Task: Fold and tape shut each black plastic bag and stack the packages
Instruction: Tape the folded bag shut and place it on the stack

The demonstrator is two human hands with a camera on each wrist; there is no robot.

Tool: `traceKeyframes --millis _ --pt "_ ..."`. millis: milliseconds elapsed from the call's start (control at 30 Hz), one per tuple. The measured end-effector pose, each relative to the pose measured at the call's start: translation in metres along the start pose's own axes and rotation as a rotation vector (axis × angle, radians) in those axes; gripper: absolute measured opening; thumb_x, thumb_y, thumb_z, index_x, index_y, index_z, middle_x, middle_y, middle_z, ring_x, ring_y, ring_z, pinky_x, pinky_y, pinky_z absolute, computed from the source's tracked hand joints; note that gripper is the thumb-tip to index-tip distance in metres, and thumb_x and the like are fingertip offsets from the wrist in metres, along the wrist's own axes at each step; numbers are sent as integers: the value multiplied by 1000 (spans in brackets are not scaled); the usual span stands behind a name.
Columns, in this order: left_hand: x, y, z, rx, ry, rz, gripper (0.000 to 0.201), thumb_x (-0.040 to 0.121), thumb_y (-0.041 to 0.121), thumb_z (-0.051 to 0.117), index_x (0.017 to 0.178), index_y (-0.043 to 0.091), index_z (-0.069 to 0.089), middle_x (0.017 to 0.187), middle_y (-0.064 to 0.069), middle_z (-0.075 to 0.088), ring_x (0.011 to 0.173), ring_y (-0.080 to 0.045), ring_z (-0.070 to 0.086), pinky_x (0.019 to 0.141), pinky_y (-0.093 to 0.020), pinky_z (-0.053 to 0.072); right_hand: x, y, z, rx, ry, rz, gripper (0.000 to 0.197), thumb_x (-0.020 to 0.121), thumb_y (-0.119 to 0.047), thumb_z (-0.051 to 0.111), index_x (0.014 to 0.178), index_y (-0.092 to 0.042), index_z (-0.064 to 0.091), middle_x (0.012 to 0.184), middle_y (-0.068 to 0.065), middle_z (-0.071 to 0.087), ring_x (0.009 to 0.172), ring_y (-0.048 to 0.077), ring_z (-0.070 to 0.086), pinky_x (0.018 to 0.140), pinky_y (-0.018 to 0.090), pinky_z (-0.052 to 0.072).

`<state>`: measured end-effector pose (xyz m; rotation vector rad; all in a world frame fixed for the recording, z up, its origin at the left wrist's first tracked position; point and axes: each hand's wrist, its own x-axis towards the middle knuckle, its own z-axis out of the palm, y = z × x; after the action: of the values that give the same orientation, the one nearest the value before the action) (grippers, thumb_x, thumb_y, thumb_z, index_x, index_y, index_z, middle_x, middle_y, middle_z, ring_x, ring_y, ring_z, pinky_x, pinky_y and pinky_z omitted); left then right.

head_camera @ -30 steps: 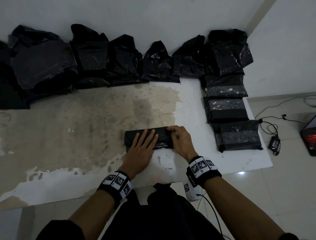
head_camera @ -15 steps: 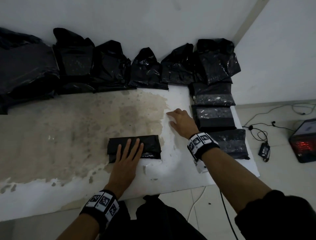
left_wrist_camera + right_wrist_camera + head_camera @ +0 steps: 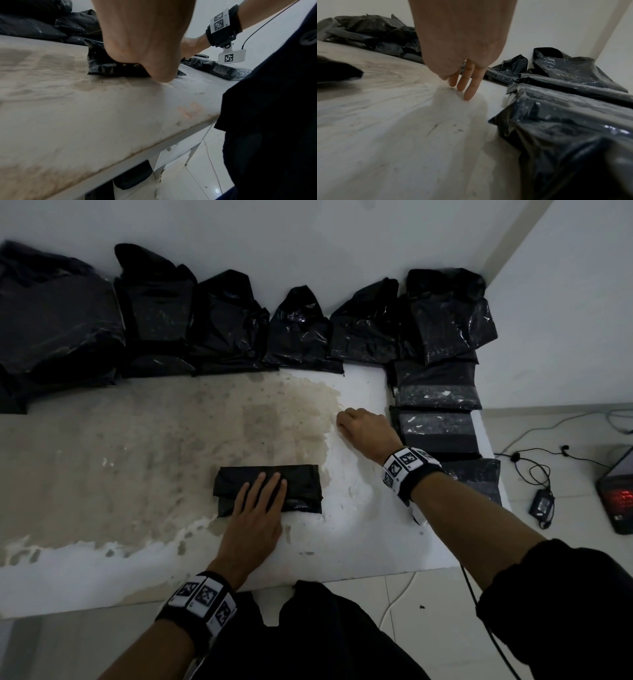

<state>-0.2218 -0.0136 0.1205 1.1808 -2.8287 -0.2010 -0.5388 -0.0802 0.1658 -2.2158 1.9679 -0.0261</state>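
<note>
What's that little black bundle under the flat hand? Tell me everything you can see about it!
The folded black bag is a small flat rectangle of crinkly, slightly shiny black plastic, folded over on itself with creased edges. It lies lengthwise on the stained white table, near the front edge. The left hand presses on it with straight fingers. The right hand is off it, farther back. No tape shows on it from here.
</note>
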Motion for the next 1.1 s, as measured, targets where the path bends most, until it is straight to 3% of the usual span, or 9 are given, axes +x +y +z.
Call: traceKeyframes --millis 200,367,500,633,767,900,1100 --pt "1 3 -2 -34 -13 72 63 94 30 38 154 10 36 160 -13 33 149 -35 29 117 -58 29 -19 3 -7 217 0 46 14 103 -23 47 99 -11 52 74 5 62 60 31 56 60 46 52" --pt "-3 2 -1 -3 -32 133 62 95 33 37 152 9 39 162 -11 30 151 -32 26 116 -60 27 -35 -6 -8 291 -31 51 16 97 -27 62 100 -15 52 82 1 67 69 25 60 66 37 49" --pt "-1 3 -8 5 -40 136 64 93 36 40 152 12 41 162 -9 32 149 -32 29 116 -59 28 -39 -18 -12 209 21 82 9 99 -19 58 99 -12 53 72 5 62 61 30 56 60 40 50" --pt "4 3 -17 0 -89 132 64 92 39 40 151 14 44 160 -9 35 146 -34 35 111 -59 37 -47 -21 -25 235 97 96 8 98 -18 60 99 -13 54 76 4 66 64 29 59 60 37 49" --pt "9 1 -24 -31 -103 140 60 92 41 41 145 15 51 153 -11 45 139 -35 43 108 -56 42 -63 -22 -33 277 106 67 10 98 -21 64 103 -18 55 83 -4 71 69 20 64 64 33 52" --pt "17 2 -29 -56 -72 176 56 92 42 43 137 13 60 139 -11 56 130 -34 48 101 -54 48 -81 -26 -41 352 128 100 11 96 -23 66 97 -23 56 82 -8 70 72 16 67 67 38 56" --pt "28 1 -34 -125 -39 184 50 93 44 44 129 16 64 129 -6 58 118 -30 54 89 -50 50 -98 -36 -68 444 126 136 15 97 -27 64 92 -34 52 82 -16 66 79 6 65 72 41 57"
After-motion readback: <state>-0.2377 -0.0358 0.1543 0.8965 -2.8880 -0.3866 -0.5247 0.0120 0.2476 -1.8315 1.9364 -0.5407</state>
